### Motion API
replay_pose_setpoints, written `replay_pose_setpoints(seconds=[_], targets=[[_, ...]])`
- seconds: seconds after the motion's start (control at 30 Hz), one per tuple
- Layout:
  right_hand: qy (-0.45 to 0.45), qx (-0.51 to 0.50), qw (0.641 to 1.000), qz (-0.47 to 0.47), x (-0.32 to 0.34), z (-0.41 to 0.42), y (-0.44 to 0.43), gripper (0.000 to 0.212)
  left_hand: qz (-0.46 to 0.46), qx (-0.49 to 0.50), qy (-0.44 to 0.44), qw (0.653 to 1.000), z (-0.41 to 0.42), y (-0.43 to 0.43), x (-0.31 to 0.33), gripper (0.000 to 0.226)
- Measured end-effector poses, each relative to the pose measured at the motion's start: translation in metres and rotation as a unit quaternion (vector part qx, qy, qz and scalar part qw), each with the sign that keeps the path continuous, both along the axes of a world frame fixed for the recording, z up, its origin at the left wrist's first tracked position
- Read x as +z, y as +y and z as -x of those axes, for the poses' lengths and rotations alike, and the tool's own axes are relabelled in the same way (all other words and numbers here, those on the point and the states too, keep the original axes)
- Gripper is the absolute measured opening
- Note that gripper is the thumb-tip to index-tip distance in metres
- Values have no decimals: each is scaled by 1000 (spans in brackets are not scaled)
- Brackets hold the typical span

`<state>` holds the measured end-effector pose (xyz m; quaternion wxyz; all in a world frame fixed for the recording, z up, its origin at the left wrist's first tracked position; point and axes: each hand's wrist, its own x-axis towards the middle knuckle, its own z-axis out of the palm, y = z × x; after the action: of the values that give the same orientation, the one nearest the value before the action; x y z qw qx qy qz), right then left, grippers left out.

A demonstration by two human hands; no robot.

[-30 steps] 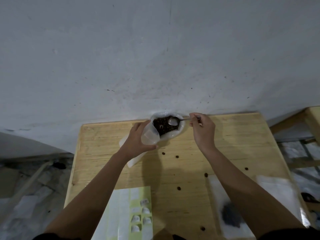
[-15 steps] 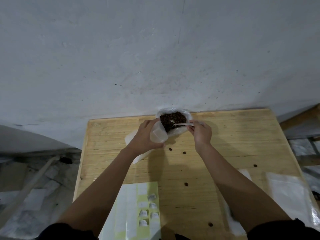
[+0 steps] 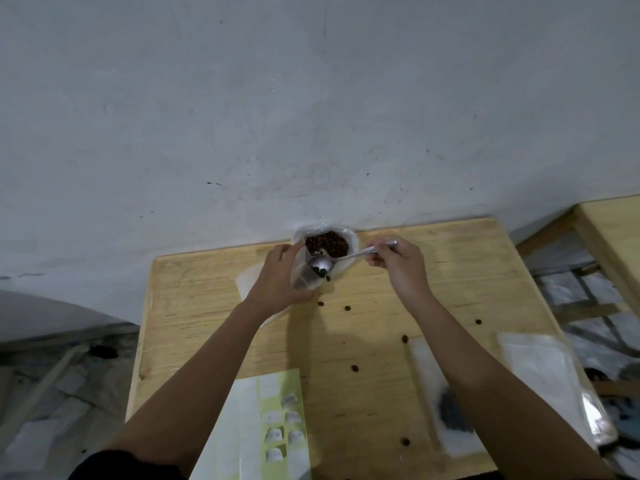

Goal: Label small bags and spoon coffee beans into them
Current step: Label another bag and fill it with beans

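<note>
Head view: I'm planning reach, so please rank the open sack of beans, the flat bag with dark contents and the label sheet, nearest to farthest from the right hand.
1. Sack of beans, just left of the right hand, at the far edge.
2. Flat bag, nearer the person, under the right forearm.
3. Label sheet, near edge, left.

Open tabletop (image 3: 485, 271) mid and far right, only stray beans (image 3: 347, 308) scattered. Blocked behind by wall (image 3: 311, 133) (bean sack (image 3: 351, 239) right beside it). Near edge crowded: label sheet (image 3: 256, 445) left, flat bags (image 3: 540, 372) right.
</note>
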<state>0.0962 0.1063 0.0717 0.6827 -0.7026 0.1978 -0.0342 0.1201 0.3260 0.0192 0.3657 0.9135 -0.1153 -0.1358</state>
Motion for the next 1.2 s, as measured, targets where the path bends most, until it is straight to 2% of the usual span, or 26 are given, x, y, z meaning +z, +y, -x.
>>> replay_pose_setpoints(seconds=[0.2, 0.3, 0.4, 0.47, 0.6, 0.8, 1.03, 1.2], targets=[[-24, -76, 996, 34, -2, 3, -5, 20, -9, 7, -1, 1000, 4, 2, 1, 97], [-20, -72, 995, 69, -11, 0, -1, 15, 2, 10, 0, 1000, 7, 5, 3, 96], [-7, -64, 994, 93, -26, -2, 11, 18, 0, 4, 1, 1000, 9, 7, 3, 96], [15, -75, 995, 70, -34, -2, 19, 21, -5, 1, 3, 1000, 9, 7, 4, 95], [95, -95, 990, -48, -50, -6, 29, 16, -6, -4, 16, 1000, 9, 7, 4, 97], [159, -139, 961, -178, -55, -15, 36, 14, -6, -7, 19, 1000, 8, 7, 3, 97], [123, -200, 956, -177, -38, -15, 9, 23, -1, -2, 14, 1000, 5, 6, 4, 98], [79, -143, 976, -142, -21, -4, -4, 21, -11, -6, 10, 1000, 5, 2, 4, 98]])
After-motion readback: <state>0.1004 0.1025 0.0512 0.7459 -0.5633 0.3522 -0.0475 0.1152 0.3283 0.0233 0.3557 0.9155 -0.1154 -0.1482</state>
